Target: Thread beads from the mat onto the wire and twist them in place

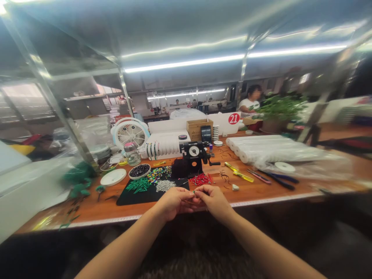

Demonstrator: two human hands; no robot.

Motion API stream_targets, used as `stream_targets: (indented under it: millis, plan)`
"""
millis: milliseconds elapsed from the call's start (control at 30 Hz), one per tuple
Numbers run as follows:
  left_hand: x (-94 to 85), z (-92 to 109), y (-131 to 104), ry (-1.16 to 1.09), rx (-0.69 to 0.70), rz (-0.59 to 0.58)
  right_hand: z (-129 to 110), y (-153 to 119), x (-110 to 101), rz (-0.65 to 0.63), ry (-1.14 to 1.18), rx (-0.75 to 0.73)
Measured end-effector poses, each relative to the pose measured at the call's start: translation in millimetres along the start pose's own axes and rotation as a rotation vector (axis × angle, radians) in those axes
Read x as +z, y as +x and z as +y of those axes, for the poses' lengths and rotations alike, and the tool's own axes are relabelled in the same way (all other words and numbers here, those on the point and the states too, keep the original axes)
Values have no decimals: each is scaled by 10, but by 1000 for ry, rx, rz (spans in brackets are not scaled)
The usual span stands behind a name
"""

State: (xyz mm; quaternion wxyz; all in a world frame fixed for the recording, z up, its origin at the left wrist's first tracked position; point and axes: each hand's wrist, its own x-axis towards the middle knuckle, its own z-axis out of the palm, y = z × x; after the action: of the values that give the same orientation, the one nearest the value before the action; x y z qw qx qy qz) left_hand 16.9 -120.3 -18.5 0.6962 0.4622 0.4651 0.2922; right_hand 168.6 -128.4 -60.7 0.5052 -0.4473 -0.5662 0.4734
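My left hand (175, 201) and my right hand (211, 198) meet above the front edge of the wooden table. Their fingertips are pinched together around something small, with a bit of green showing; I cannot make out what it is. Just beyond them lies a black mat (128, 198) bearing green pieces (138, 185), silvery beads (165, 186) and multicoloured beads (155, 175). Red pieces (201, 179) are piled right behind my right hand. A black hand-cranked device with a dial (194, 151) stands behind the piles.
A dish of black beads (140, 171), a white lid (113, 177) and a fan (130, 133) are on the left. Wrapped white rolls (261, 148), yellow-handled tools (243, 177) and pliers (280, 179) lie right. Behind, a person (250, 102) sits near a plant (279, 110).
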Motion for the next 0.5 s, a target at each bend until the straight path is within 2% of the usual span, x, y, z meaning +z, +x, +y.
stream_targets:
  millis: [333,500]
  plan:
    - [-2,-29,8,8,19,74,27,25,25,1,50,-4]
    - [36,-15,-17,57,26,127,40,19,30,-22,108,112]
